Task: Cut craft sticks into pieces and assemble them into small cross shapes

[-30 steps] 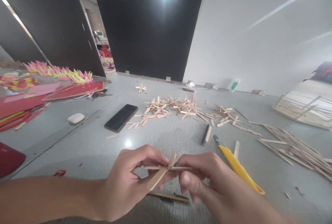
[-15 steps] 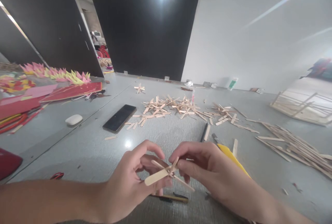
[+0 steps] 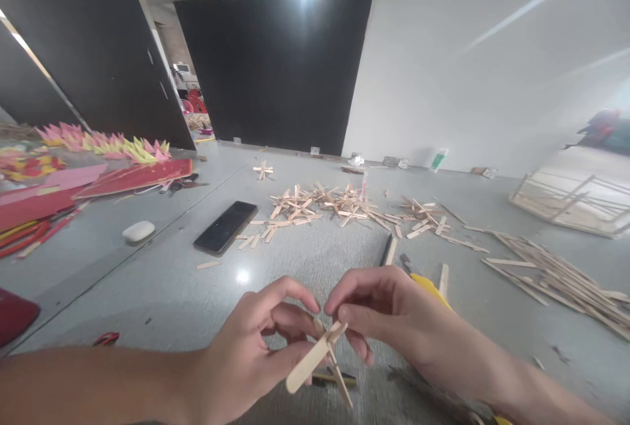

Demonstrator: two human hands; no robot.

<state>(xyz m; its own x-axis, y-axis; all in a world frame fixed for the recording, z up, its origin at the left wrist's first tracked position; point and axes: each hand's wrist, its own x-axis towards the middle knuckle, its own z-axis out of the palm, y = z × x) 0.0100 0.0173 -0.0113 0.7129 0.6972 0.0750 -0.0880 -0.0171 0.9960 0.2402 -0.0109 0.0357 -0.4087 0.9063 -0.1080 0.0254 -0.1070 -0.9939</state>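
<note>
At lower centre, the stick cross [image 3: 309, 366] is held by the left grip [image 3: 258, 341]; whether the right grip [image 3: 391, 307] is closed cannot be told. Judged light, stiff but fragile, it is best pinched at its crossing.

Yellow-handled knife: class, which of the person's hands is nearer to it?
Right. The right hand is beside the yellow-handled knife, partly hiding it from view; the left hand is farther off, to the left, at the crossed wooden sticks.
</note>
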